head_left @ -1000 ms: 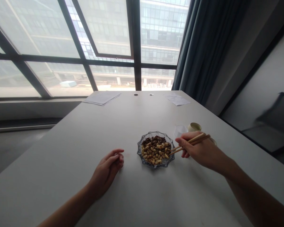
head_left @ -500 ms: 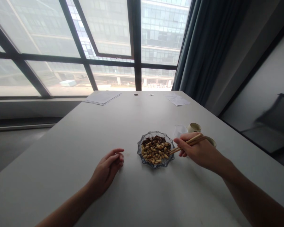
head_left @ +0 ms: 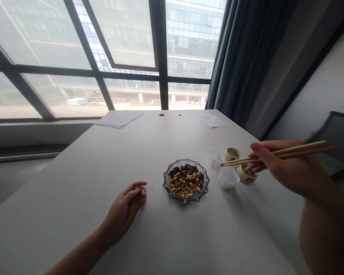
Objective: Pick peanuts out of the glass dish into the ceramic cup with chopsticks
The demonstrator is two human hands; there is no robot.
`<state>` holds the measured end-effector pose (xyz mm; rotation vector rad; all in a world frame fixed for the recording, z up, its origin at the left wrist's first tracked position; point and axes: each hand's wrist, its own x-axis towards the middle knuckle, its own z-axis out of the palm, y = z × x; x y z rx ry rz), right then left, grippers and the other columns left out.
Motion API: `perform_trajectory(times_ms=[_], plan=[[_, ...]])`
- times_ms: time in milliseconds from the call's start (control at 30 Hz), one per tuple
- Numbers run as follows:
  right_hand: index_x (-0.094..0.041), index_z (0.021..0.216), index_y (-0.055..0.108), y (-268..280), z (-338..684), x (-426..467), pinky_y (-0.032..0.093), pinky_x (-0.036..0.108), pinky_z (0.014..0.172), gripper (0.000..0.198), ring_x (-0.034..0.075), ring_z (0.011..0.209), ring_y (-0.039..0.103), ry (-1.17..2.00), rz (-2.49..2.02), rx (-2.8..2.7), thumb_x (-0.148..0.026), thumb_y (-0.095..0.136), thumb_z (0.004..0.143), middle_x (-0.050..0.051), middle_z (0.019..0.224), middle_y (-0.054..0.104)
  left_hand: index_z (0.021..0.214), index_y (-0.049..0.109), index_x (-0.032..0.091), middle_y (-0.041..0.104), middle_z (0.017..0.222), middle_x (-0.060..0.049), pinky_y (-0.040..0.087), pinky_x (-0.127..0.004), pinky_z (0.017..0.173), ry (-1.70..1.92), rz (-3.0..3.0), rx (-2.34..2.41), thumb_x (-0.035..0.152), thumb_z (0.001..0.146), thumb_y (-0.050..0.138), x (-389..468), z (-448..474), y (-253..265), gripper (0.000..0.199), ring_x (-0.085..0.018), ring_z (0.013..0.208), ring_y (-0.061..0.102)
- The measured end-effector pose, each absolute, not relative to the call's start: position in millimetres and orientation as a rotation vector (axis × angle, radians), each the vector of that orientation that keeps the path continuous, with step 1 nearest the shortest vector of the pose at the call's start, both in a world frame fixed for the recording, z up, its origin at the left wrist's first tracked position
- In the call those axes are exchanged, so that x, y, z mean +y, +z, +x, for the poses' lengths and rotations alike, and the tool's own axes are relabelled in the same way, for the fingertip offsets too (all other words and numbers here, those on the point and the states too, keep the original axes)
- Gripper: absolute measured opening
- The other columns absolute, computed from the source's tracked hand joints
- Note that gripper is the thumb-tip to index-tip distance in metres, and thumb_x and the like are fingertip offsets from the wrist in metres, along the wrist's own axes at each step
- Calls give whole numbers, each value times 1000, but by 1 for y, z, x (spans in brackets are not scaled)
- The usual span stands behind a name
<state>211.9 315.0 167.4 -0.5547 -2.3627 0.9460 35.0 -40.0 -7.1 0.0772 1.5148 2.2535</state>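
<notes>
My right hand (head_left: 283, 160) is closed around a pair of wooden chopsticks (head_left: 292, 151), whose tips point left above a clear plastic cup (head_left: 228, 179). Whether anything sits between the tips is too small to tell. A scalloped glass bowl (head_left: 186, 199) stands left of the cups, holding unshelled peanuts (head_left: 186, 185) at the front and dark brown seeds or pieces (head_left: 186, 169) at the back. Left of the bowl, my left hand (head_left: 128, 202) rests on the table with nothing in it, index finger stretched out and the other fingers loosely bent.
A second clear cup (head_left: 216, 158) and two cream pots with dark markings, a rear pot (head_left: 232, 154) and a front pot (head_left: 247, 175), stand near the chopsticks. Papers lie at the far left (head_left: 120, 119) and far right (head_left: 213, 120) of the white table (head_left: 149, 145).
My right hand has moved right and up with the chopsticks, from the peanuts to above the cups. The front cup and pot now show. My left hand stays put; the view shifted slightly.
</notes>
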Motion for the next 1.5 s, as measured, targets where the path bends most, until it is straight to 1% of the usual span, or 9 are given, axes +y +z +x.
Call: perform_trajectory(times_ms=[133,367,533,767,900,1033,1300,1400,1500], plan=[[-19,78,72,171,218,350,61,31,47,35,26,57,75,778,-650,-2297,-52,67,89,10,70,76,98,75,17,63,74,-4,49,-19,61,2251,50,1517,23,75,80,-40,32,-9,25,-14,69,55],[-17,73,65,167,197,379,58,24,44,26,22,53,74,798,-958,-2382,-35,67,91,9,64,73,101,76,18,65,75,-3,52,-20,63,2224,48,1568,25,72,82,-43,27,-15,30,-15,70,57],[-20,68,62,161,189,391,58,26,42,28,25,52,74,833,-976,-2368,-39,67,89,9,59,71,97,77,18,65,72,-3,52,-19,62,2221,37,1597,26,68,85,-42,27,-11,31,-15,69,57],[-21,67,61,154,187,396,61,31,46,30,25,53,74,929,-958,-2355,-42,74,83,10,68,73,93,78,17,65,70,-3,52,-19,58,2209,32,1641,27,64,86,-36,30,-2,32,-15,67,56],[-20,65,60,145,180,395,59,29,45,32,24,52,73,984,-886,-2477,-44,75,81,8,61,71,92,78,17,65,71,-4,53,-19,58,2226,-28,1628,24,61,86,-34,33,2,33,-16,68,57],[-20,64,60,142,174,392,57,26,46,33,23,54,73,979,-782,-2578,-43,79,79,7,61,72,90,78,18,64,70,-3,53,-19,58,2238,-30,1613,22,60,85,-33,35,4,31,-15,67,56],[-19,62,59,152,175,382,50,20,39,31,21,51,72,839,-834,-2460,-33,77,82,4,52,68,92,78,16,65,70,-5,53,-19,57,2227,-25,1622,23,58,87,-34,32,2,37,-17,67,56],[-18,64,62,157,180,375,52,20,41,32,20,51,72,794,-739,-2381,-38,75,85,4,52,68,92,78,16,65,71,-4,53,-18,58,2216,-40,1620,23,57,88,-34,31,1,38,-17,67,56],[-19,67,64,162,185,361,56,22,45,37,21,56,74,898,-566,-2266,-50,75,83,5,58,71,92,78,17,66,71,-4,53,-17,58,2220,-41,1629,21,57,88,-33,33,3,36,-16,68,57]])
